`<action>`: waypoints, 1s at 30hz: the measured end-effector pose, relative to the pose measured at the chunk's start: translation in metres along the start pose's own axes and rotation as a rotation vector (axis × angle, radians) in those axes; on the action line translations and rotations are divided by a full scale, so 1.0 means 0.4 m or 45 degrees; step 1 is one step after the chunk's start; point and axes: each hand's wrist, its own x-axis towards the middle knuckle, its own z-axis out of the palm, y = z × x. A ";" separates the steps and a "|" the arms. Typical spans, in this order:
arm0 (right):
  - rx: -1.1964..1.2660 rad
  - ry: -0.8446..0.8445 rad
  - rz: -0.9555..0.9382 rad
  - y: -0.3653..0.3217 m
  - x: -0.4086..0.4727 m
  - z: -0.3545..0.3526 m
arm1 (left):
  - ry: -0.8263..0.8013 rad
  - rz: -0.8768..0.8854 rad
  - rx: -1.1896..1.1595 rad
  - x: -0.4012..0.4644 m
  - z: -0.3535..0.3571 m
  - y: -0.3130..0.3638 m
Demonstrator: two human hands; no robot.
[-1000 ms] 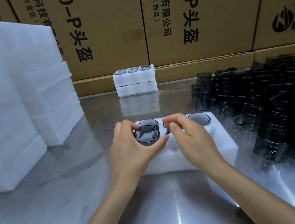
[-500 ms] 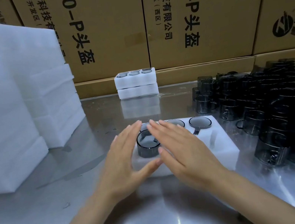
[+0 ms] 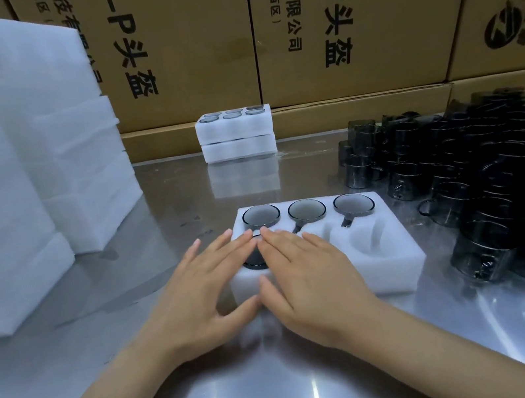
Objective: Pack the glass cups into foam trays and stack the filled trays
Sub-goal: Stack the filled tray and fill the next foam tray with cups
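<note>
A white foam tray [image 3: 397, 266] lies on the steel table in front of me. Its far row holds three smoky glass cups [image 3: 306, 209]. A fourth cup [image 3: 254, 260] sits in the near-left pocket, mostly hidden under my palms. My left hand [image 3: 200, 292] and my right hand [image 3: 312, 277] lie flat side by side, fingers straight, pressing on that cup. The near-right pocket [image 3: 366, 238] is empty. Two filled trays [image 3: 235, 133] are stacked at the back of the table.
Many loose dark glass cups [image 3: 494, 181] crowd the right side of the table. Tall stacks of white foam trays [image 3: 6, 172] stand at the left. Cardboard boxes [image 3: 328, 21] form a wall behind the table.
Both hands let go of the cup, flattened over it and pushed it down; it stood above the foam and now sits low in its pocket.
</note>
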 end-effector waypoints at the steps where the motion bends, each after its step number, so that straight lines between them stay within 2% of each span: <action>1: -0.015 0.003 0.002 0.002 0.000 0.001 | 0.007 0.002 0.007 0.001 0.000 0.002; 4: -0.021 0.021 -0.038 0.010 -0.004 -0.008 | 0.046 -0.033 -0.031 -0.006 0.010 0.015; 6: 0.133 0.083 -0.078 0.011 -0.015 -0.028 | 0.080 -0.076 -0.090 -0.009 0.021 0.025; 8: 0.311 0.288 -0.041 0.025 -0.035 -0.049 | 0.098 -0.090 -0.088 -0.009 0.027 0.030; 11: 0.340 0.651 0.273 0.095 -0.088 -0.081 | 0.105 -0.070 -0.064 -0.011 0.028 0.027; 13: 0.181 0.726 0.534 0.158 -0.135 -0.105 | 0.124 -0.059 -0.082 -0.011 0.028 0.026; 15: -0.034 0.694 0.780 0.210 -0.182 -0.121 | 0.148 -0.057 -0.104 -0.010 0.029 0.025; 17: -0.173 0.560 0.931 0.238 -0.215 -0.129 | 0.176 -0.055 -0.113 -0.009 0.028 0.023; 23: -0.428 0.152 1.058 0.255 -0.216 -0.135 | 0.285 -0.074 -0.113 -0.015 0.014 0.022; 25: -0.341 0.163 1.040 0.263 -0.212 -0.136 | 0.323 -0.100 -0.121 -0.020 0.010 0.018; 30: -0.167 0.347 0.906 0.265 -0.222 -0.167 | 0.410 -0.138 -0.155 -0.015 0.003 0.026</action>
